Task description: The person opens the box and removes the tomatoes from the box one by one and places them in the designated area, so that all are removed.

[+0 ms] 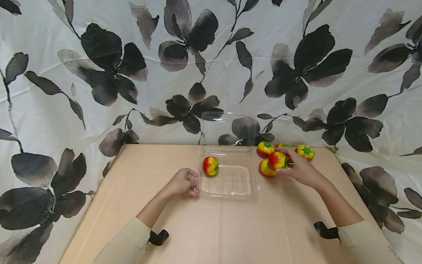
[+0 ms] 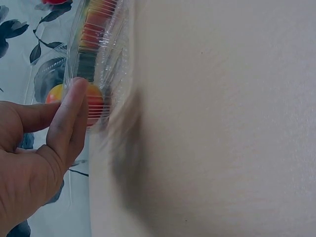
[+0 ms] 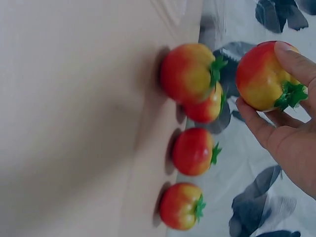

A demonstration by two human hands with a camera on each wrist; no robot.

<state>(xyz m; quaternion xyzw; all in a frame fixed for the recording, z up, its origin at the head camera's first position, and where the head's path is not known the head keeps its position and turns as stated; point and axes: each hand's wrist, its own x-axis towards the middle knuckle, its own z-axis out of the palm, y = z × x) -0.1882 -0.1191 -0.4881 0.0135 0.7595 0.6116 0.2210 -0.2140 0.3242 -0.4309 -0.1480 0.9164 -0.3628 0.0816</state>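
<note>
My left hand (image 1: 184, 182) pinches the left edge of a clear plastic clamshell container (image 1: 227, 195) between thumb and fingers. Inside it, at the upper left, lies one red-and-yellow tomato (image 1: 210, 166) with a green leafy top. The container's ribbed wall (image 2: 101, 54) shows close up in the left wrist view. To the right of the container, my right hand (image 1: 304, 169) grips another tomato (image 3: 262, 76), thumb on one side and fingers on the other. The held tomato is above the table, its green top turned toward the palm.
Several more tomatoes (image 3: 191, 151) stand grouped on the table (image 1: 184, 227) near its back right edge, around the right hand. The container's clear lid (image 1: 227, 128) is raised behind it. A white cloth (image 1: 240, 84) with dark flowers hangs behind the table.
</note>
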